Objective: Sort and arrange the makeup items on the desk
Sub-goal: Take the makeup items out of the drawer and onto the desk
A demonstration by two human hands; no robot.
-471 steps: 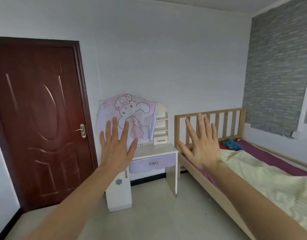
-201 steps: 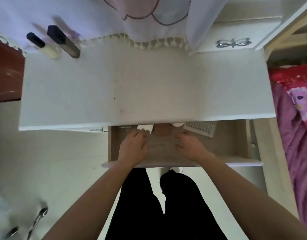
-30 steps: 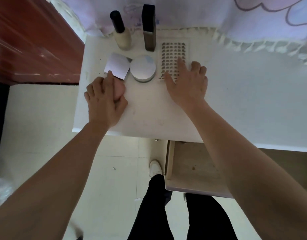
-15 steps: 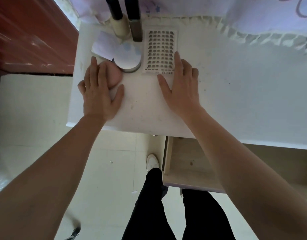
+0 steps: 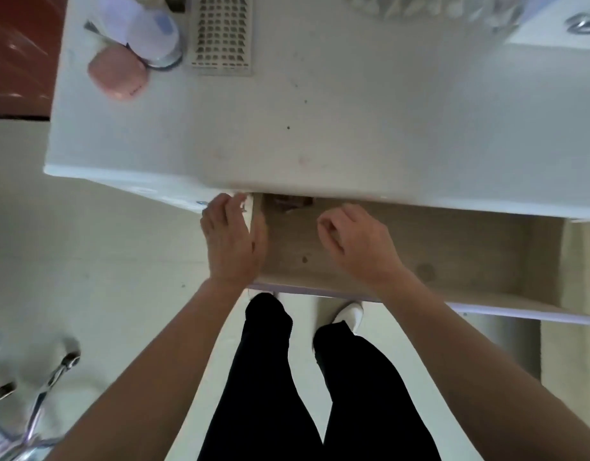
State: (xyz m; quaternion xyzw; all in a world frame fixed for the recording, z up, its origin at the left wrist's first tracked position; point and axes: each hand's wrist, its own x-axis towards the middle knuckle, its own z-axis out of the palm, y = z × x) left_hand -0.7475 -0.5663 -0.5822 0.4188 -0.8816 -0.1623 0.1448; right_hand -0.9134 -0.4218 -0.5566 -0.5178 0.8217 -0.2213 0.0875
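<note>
On the white desk (image 5: 320,134) at the back left lie a pink compact case (image 5: 117,74), a round white compact (image 5: 154,38) with a pale card on top, and a perforated nail-tip tray (image 5: 222,31). The drawer (image 5: 453,257) below the desktop stands pulled out. My left hand (image 5: 230,241) rests with straight fingers on the drawer's left wall. My right hand (image 5: 356,241) hovers inside the drawer with fingers loosely curled and holds nothing. A dark brown item (image 5: 288,202) lies at the drawer's back, partly hidden under the desktop.
A dark red door (image 5: 17,51) stands to the left of the desk. A lace-edged cloth (image 5: 430,8) hangs at the desk's back. A metal chair base (image 5: 37,394) is on the floor at the lower left. My legs stand in front of the drawer.
Both hands left the desktop and came down to the open drawer. My left hand let go of the pink case, which stays on the desk. The view tilted downward.
</note>
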